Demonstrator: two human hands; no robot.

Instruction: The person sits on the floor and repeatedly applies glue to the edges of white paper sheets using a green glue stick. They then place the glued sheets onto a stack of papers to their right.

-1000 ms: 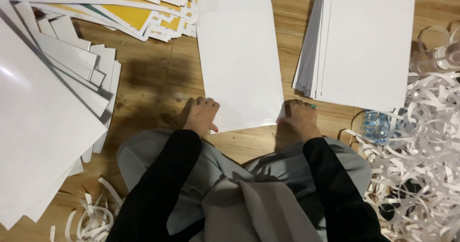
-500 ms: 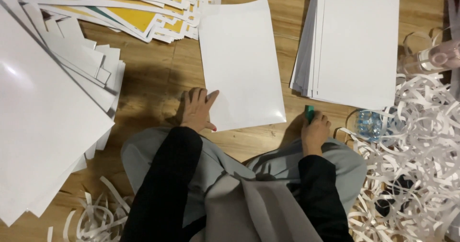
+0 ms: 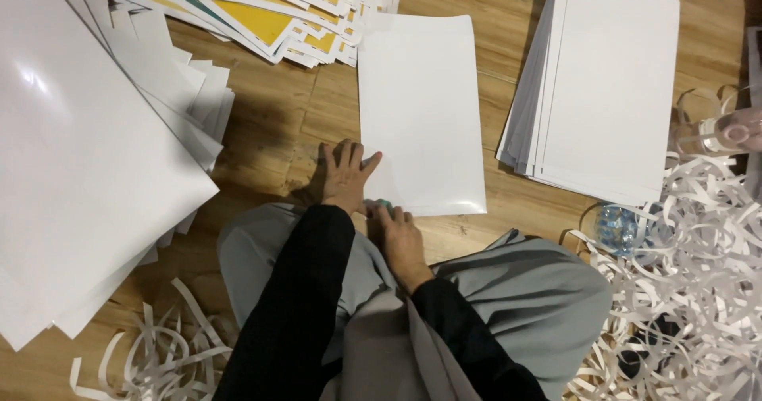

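Right at the knees, the right hand (image 3: pixel 401 238) is curled shut around a small green tool (image 3: pixel 383 205), only its tip showing past the fingers at the lower left corner of the single white sheet (image 3: pixel 421 115). What kind of tool it is can't be told from here. Just beside it, the left hand (image 3: pixel 346 175) lies open and flat, fingers spread, pinning that sheet's left edge to the wooden floor (image 3: pixel 294 107). The sheet lies straight ahead, flat, its near corners rounded. For a clean pass, the judgement is: keep the flat hand's weight on the paper close to the tool so the sheet can't creep, and keep its fingertips off the tool's line. To the right, curly white paper strips (image 3: pixel 698 258) pile up; to the left, large glossy white sheets (image 3: pixel 87 155) fan out. Farther off, a neat stack of white sheets (image 3: pixel 611 91) on the right, and printed yellow sheets (image 3: pixel 254 20) at the top.
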